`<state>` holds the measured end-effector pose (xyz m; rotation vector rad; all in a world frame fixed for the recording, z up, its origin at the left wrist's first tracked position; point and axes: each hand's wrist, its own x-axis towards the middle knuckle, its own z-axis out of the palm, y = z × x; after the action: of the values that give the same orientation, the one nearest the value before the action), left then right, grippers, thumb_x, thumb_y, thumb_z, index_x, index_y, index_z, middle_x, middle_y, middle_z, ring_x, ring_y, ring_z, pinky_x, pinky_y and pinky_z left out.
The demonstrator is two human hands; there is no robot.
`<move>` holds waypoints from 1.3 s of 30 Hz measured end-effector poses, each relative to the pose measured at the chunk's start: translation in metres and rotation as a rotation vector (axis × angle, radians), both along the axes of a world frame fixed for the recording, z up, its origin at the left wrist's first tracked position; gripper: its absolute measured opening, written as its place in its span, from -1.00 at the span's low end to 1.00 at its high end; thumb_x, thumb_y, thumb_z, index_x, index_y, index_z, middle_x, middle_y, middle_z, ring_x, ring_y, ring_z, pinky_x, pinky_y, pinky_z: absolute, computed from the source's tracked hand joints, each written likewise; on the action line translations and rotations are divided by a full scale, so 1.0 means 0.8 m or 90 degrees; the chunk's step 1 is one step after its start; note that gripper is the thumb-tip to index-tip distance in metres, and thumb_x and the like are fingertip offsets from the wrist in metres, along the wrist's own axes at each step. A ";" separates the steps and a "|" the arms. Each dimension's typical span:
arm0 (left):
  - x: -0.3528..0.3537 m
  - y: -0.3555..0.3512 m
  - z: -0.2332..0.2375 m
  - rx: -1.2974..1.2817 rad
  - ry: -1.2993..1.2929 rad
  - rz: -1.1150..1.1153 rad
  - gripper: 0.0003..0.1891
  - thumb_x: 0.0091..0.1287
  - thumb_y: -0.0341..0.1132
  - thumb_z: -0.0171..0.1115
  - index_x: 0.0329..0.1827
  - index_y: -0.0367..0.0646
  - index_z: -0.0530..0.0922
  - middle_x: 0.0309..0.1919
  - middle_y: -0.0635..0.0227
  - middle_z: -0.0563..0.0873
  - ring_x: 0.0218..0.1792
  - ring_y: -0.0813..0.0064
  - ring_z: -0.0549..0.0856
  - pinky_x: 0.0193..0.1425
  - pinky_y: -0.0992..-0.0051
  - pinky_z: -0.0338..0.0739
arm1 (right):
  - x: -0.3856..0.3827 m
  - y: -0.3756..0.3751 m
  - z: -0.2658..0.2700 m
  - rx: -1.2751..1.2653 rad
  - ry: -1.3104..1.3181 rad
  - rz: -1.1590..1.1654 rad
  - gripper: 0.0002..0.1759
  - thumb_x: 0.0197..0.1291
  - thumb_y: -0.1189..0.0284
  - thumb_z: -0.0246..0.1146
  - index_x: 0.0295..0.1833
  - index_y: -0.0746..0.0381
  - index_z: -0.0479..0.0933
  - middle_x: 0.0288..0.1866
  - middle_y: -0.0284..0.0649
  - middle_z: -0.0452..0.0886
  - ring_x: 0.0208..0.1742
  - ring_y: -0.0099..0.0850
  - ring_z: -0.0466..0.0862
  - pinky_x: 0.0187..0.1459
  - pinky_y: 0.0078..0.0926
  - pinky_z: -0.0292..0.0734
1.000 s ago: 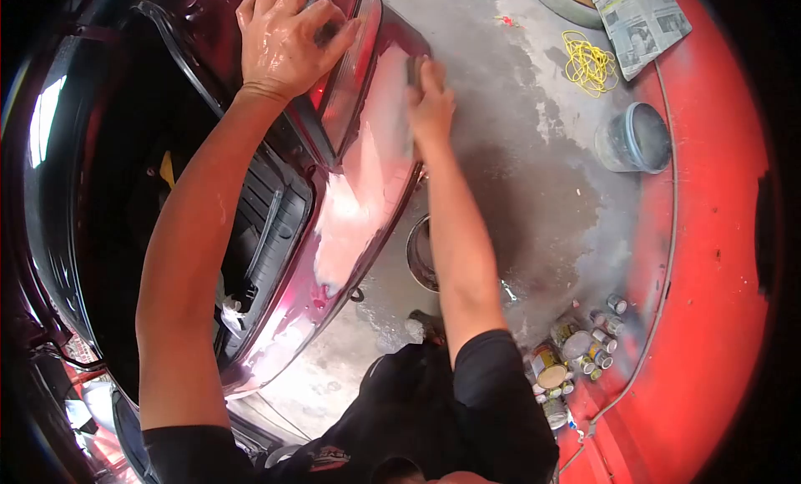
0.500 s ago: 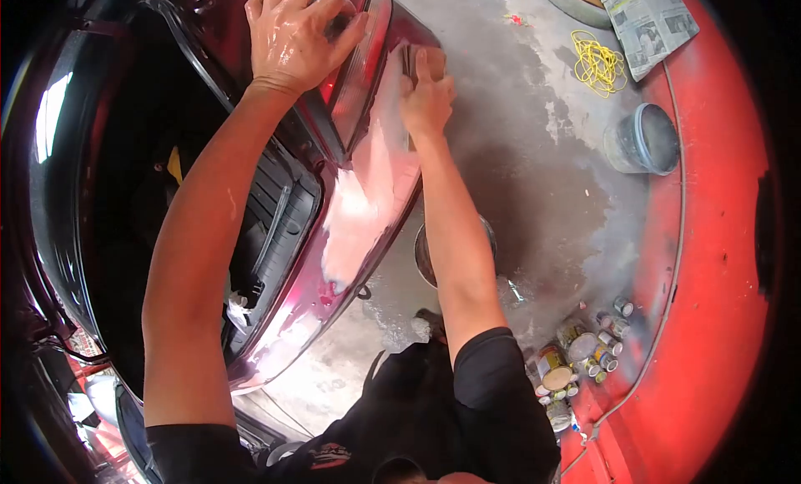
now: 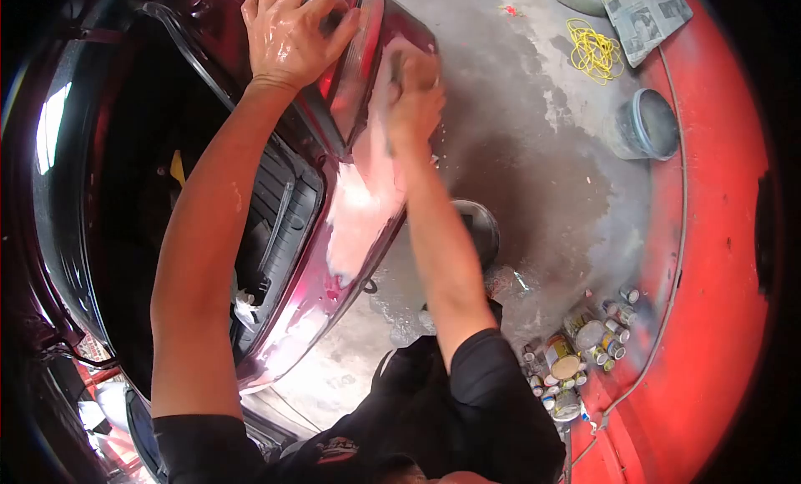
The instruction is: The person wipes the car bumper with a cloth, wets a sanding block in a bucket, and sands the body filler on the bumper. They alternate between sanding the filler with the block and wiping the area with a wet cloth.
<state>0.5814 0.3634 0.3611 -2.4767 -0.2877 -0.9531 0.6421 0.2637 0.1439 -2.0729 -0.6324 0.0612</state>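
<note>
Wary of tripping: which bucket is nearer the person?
The dark bucket, partly hidden behind the right forearm; the blue-rimmed bucket stands farther off by the red panel.

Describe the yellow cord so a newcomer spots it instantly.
Start at the big red panel on the right. Near its upper end sit a newspaper sheet and, below, a bucket. On the floor left of both lies the cord, the only bright yellow tangle of thin loops.
</note>
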 end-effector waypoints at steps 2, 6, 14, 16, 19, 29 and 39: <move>0.004 -0.002 0.003 0.003 0.000 0.012 -0.85 0.22 -0.01 0.54 -0.29 0.23 0.79 -0.15 0.58 0.74 0.05 0.28 0.67 0.25 0.14 0.41 | -0.069 -0.037 -0.014 0.131 -0.156 -0.037 -0.19 0.32 0.18 0.41 0.67 -0.32 0.33 0.37 0.33 0.43 0.24 0.31 0.58 0.13 0.27 0.54; 0.005 -0.004 0.003 0.008 0.011 0.008 -0.85 0.22 -0.01 0.54 -0.30 0.24 0.78 -0.15 0.58 0.74 0.05 0.27 0.68 0.25 0.14 0.42 | -0.108 -0.056 -0.003 -0.031 0.035 0.010 -0.19 0.32 0.17 0.41 0.67 -0.28 0.34 0.37 0.41 0.42 0.29 0.37 0.54 0.20 0.28 0.53; 0.003 -0.003 0.004 0.000 -0.001 0.006 -0.86 0.22 -0.02 0.54 -0.29 0.24 0.78 -0.16 0.60 0.74 0.04 0.27 0.68 0.23 0.14 0.43 | -0.038 -0.027 -0.011 0.095 -0.112 0.010 -0.19 0.38 0.34 0.35 0.69 -0.24 0.27 0.42 0.37 0.38 0.24 0.33 0.55 0.19 0.28 0.55; 0.003 -0.002 0.003 -0.003 -0.002 0.003 -0.85 0.22 -0.02 0.54 -0.30 0.23 0.78 -0.16 0.59 0.74 0.04 0.27 0.68 0.23 0.14 0.43 | -0.104 -0.073 -0.025 0.084 -0.097 0.037 -0.15 0.36 0.34 0.36 0.72 -0.27 0.24 0.31 0.37 0.44 0.21 0.32 0.56 0.16 0.28 0.53; 0.003 -0.002 0.004 -0.008 0.003 -0.005 -0.85 0.22 -0.01 0.54 -0.30 0.22 0.78 -0.17 0.57 0.74 0.03 0.27 0.68 0.23 0.14 0.43 | -0.073 -0.054 -0.009 0.011 -0.044 0.057 -0.15 0.38 0.31 0.34 0.73 -0.30 0.22 0.31 0.38 0.44 0.27 0.31 0.53 0.20 0.30 0.50; 0.004 0.004 0.000 -0.011 -0.011 -0.012 -0.85 0.20 -0.02 0.55 -0.31 0.23 0.78 -0.15 0.55 0.73 0.06 0.26 0.66 0.27 0.12 0.40 | -0.091 -0.082 -0.058 0.231 -0.144 0.087 -0.12 0.28 0.50 0.42 0.66 -0.33 0.35 0.54 0.33 0.35 0.47 0.34 0.46 0.35 0.19 0.46; 0.002 0.004 -0.001 0.017 0.021 0.003 -0.85 0.21 0.02 0.55 -0.29 0.27 0.80 -0.13 0.54 0.73 0.08 0.26 0.66 0.25 0.12 0.40 | 0.028 -0.027 -0.033 0.022 0.024 0.066 -0.18 0.36 0.38 0.36 0.68 -0.29 0.29 0.53 0.31 0.32 0.28 0.32 0.53 0.24 0.22 0.53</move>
<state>0.5828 0.3663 0.3602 -2.4634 -0.2674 -0.9082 0.6647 0.2421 0.1174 -2.0007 -0.7138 0.1476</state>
